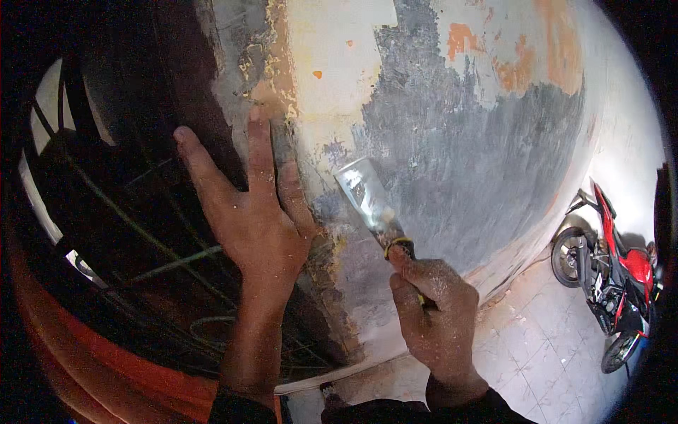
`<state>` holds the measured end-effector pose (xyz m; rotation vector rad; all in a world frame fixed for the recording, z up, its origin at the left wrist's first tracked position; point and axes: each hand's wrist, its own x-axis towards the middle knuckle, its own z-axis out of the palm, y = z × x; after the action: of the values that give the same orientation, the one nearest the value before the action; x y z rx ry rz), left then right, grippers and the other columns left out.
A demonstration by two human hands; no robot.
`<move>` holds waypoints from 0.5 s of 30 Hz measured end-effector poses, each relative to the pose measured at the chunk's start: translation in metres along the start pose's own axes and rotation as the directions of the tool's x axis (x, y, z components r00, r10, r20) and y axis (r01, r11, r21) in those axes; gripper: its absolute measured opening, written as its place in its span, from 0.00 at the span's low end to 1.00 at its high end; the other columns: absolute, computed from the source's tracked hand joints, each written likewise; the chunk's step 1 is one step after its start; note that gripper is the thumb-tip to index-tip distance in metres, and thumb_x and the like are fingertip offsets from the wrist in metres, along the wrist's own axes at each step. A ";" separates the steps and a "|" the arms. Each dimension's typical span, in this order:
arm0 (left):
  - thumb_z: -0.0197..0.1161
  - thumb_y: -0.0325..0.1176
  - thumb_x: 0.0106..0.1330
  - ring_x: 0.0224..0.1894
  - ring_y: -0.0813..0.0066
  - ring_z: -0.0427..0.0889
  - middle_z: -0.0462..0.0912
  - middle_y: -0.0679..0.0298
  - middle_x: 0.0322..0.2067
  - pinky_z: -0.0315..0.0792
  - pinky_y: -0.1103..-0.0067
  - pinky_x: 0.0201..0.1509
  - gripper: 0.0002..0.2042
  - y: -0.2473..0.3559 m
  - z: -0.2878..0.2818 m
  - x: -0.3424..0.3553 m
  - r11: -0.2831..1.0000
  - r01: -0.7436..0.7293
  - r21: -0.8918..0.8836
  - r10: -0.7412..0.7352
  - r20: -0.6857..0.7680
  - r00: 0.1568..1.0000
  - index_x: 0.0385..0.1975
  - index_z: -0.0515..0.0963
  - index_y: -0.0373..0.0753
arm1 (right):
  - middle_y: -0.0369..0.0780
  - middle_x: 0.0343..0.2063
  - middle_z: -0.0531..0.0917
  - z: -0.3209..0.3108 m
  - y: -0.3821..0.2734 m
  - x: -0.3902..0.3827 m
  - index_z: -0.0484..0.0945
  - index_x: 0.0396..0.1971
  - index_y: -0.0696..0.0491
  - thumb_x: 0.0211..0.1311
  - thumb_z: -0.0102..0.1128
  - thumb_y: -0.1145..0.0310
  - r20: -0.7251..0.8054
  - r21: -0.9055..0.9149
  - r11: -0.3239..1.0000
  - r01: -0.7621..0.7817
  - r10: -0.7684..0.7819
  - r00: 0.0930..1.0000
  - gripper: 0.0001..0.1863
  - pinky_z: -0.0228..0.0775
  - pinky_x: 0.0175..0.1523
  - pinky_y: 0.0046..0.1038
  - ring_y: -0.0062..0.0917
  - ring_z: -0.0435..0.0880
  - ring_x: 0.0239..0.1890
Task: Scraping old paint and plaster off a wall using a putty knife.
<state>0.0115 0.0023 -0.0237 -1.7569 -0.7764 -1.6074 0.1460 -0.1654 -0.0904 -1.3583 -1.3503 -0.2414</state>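
Your scraper (364, 194) lies at the centre of the frame, its broad metal blade tilted toward the upper left; whether its edge touches the wall (459, 141) cannot be told. The blade is shiny and smeared with pale residue; any marking on it cannot be made out. Your right hand (438, 304), lower right of centre, is closed around the black-and-yellow handle, thumb extended along it. Your left hand (261, 212), left of centre, holds nothing; its fingers are spread wide over the wall's brownish border. The wall's surface is patchy: cream at the upper centre, rough grey through the middle, orange at the upper right. A dark, glossy panel (127, 233) fills the left of the frame, above a red-orange cloth (106, 353) at the lower left. At the right, a red-and-black motorcycle (607, 275) stands on a pale tiled floor (522, 339); lettering on its bodywork, if any, is too small to read.
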 end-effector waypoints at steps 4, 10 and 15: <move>0.56 0.36 0.74 0.78 0.30 0.46 0.47 0.30 0.75 0.53 0.53 0.78 0.27 -0.005 0.000 -0.001 1.000 -0.008 -0.006 0.008 0.007 1.000 0.74 0.67 0.48 | 0.44 0.34 0.88 0.001 -0.008 0.034 0.86 0.52 0.53 0.64 0.68 0.80 -0.053 0.076 0.997 0.026 -0.022 0.998 0.17 0.74 0.36 0.23 0.19 0.83 0.32; 0.54 0.38 0.75 0.78 0.30 0.46 0.47 0.30 0.75 0.52 0.53 0.78 0.26 -0.006 0.000 -0.001 1.000 -0.004 0.002 0.004 0.010 1.000 0.74 0.67 0.48 | 0.44 0.32 0.87 0.000 -0.003 -0.002 0.86 0.52 0.54 0.64 0.68 0.80 -0.006 0.029 0.999 -0.026 0.026 1.000 0.17 0.73 0.36 0.23 0.20 0.82 0.31; 0.54 0.38 0.76 0.78 0.30 0.47 0.44 0.31 0.76 0.53 0.53 0.78 0.26 0.003 -0.002 0.000 1.000 0.012 0.015 -0.013 0.082 0.997 0.73 0.68 0.47 | 0.46 0.31 0.84 -0.010 -0.013 0.025 0.84 0.56 0.45 0.63 0.65 0.73 -0.019 0.026 0.997 -0.075 0.076 0.997 0.21 0.78 0.39 0.39 0.44 0.85 0.32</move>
<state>0.0122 -0.0015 -0.0238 -1.8207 -0.8366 -1.5426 0.1492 -0.1631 -0.0610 -1.3796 -1.2789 -0.1862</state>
